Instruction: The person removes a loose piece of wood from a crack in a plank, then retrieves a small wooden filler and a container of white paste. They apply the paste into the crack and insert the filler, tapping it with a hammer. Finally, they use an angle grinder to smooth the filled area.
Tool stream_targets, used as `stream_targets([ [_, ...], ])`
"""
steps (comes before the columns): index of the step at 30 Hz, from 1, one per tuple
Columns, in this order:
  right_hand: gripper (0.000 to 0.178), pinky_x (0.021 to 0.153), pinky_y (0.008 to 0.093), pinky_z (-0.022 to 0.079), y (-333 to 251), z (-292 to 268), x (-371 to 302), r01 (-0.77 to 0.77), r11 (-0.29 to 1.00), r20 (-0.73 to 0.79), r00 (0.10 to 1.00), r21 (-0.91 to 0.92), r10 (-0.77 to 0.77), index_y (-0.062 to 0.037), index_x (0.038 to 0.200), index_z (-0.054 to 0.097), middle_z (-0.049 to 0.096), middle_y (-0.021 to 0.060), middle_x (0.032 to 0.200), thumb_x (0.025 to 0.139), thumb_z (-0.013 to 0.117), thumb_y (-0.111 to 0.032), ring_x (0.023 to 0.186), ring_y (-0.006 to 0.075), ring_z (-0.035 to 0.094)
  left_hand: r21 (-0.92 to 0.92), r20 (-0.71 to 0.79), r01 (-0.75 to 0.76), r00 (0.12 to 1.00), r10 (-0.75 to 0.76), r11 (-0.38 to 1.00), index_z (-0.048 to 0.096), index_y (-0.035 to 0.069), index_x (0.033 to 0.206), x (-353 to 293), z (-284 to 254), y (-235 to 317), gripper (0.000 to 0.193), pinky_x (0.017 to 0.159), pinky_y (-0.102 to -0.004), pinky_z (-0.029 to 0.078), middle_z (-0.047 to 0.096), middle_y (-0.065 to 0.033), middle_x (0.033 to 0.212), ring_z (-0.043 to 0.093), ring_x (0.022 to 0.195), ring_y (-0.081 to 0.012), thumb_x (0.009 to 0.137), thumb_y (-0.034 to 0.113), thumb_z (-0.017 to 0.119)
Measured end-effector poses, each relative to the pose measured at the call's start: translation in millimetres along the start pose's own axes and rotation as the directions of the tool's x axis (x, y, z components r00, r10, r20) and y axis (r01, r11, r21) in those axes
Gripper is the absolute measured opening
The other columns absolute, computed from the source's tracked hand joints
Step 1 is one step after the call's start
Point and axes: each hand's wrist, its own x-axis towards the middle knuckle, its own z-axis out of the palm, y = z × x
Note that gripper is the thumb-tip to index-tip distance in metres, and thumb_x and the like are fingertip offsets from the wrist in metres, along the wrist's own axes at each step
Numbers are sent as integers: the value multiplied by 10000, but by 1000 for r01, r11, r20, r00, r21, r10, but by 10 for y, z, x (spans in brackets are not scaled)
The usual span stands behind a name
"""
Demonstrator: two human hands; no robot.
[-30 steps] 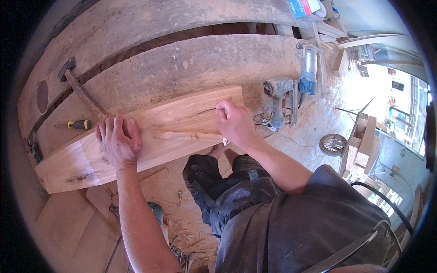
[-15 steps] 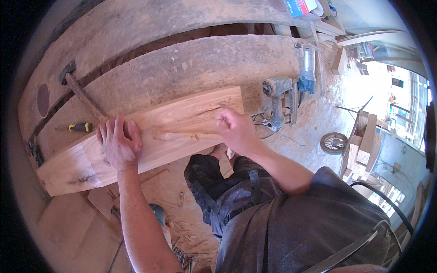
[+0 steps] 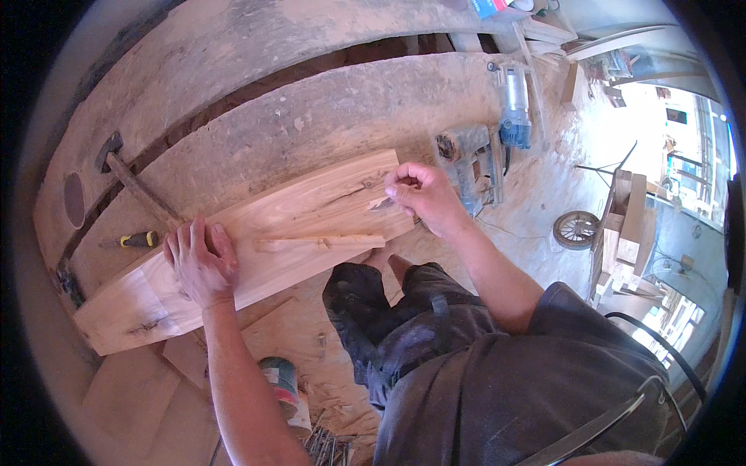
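A long pale wooden plank (image 3: 287, 210) with a dark crack in its grain lies slantwise over the bench's near edge. My left hand (image 3: 202, 260) rests on its left half, fingers laid over the surface and thumb apart. Over the right end of the plank, my right hand (image 3: 427, 198) is closed in a pinch. A small pointed bit shows by its fingertips, too small to name. Between the two hands, a thin wood strip (image 3: 322, 242) lies along the plank, near its front edge.
On the thick slab bench (image 3: 334, 101) lie a hammer (image 3: 140, 182), a yellow-black screwdriver (image 3: 136, 240), a nail gun (image 3: 466, 155) and a blue-silver power tool (image 3: 514, 105). A bucket (image 3: 280, 380) stands on the floor among shavings. A spoked wheel (image 3: 576, 230) is at the right.
My right hand has shifted slightly right and turned, its pinched fingertips now showing to the left. The sliver hanging below it is no longer seen there. My left hand stays on the plank.
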Motion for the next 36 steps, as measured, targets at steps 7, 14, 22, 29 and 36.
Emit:
stream_targets([
  [7,168,756,330,570,97,270,-132,307,920,-191,915,-244,-356,11,996,667,656,117,995,866,762,-35,890,215,691,3,14,-6,1000,6,1000,681,48,1141,-14,16,-22,302,1061,-505,389,647,-147,1057,574,1035,-361,925,254,637],
  [14,159,774,381,569,147,356,-156,366,884,-243,865,-292,-439,4,1007,669,636,151,1018,864,736,18,906,295,682,17,34,5,999,-6,1000,682,49,1138,-5,17,-5,295,1053,-503,393,648,-147,1046,575,1022,-363,928,252,637],
  [22,114,673,380,546,-73,431,-89,319,802,-119,895,-505,-430,-3,916,684,665,149,933,833,759,-20,825,298,693,34,19,-16,1000,16,999,684,47,1136,-8,34,-39,299,1056,-509,391,654,-150,1066,577,1040,-367,928,255,634],
  [29,162,606,375,504,-95,720,-186,379,789,-136,858,-483,-495,-26,779,620,598,113,786,838,770,-42,703,267,644,25,1,-17,1000,17,1000,679,49,1132,-9,-24,-17,301,1055,-511,391,645,-146,1041,572,1037,-369,916,255,641],
  [36,159,612,325,487,-83,901,-430,448,866,-159,860,-221,-485,-35,790,644,619,85,798,815,801,-39,692,200,617,15,8,-3,1000,3,1000,677,48,1128,-17,-14,-24,299,1034,-504,400,635,-141,1013,571,1024,-365,910,250,646],
])
